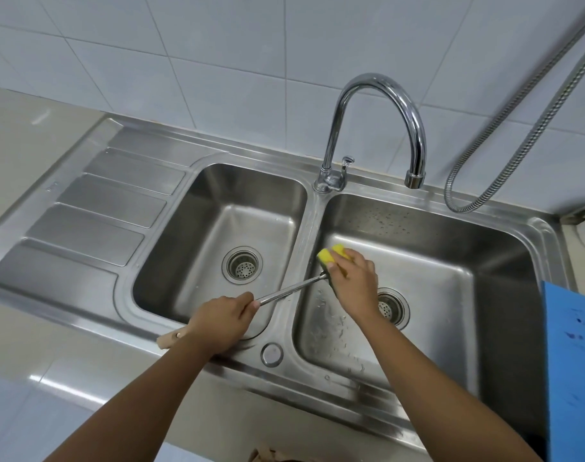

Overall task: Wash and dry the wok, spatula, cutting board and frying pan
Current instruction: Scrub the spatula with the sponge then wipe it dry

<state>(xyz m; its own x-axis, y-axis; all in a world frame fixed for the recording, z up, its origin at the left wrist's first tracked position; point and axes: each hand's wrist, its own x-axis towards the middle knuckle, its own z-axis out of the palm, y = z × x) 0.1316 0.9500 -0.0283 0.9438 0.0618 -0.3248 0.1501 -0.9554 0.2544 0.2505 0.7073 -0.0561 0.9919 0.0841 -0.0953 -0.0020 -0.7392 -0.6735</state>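
So the spatula [291, 290] lies across the divider of the double sink [304, 221]. Its thin metal shaft runs from near-left to far-right, with the working end over the right basin. That end is hidden: the right hand [356, 281] has a yellow sponge [327, 256] folded around it, fingers curled and squeezing it onto the metal. The left hand [223, 320] is wrapped like a fist around the handle, and a bit of pale wooden grip [168, 339] pokes out behind the wrist.

My take: it's light and stiff, but wet steel plus soap gets slippery, so the wooden part is the place to hold, not the shaft. The blade edge could be thin, so go easy on the squeeze.

No water visible from the faucet [381, 91]. At the right edge there's a blue board [574, 361] by the sink, probably the cutting board. Wok and frying pan aren't in view.
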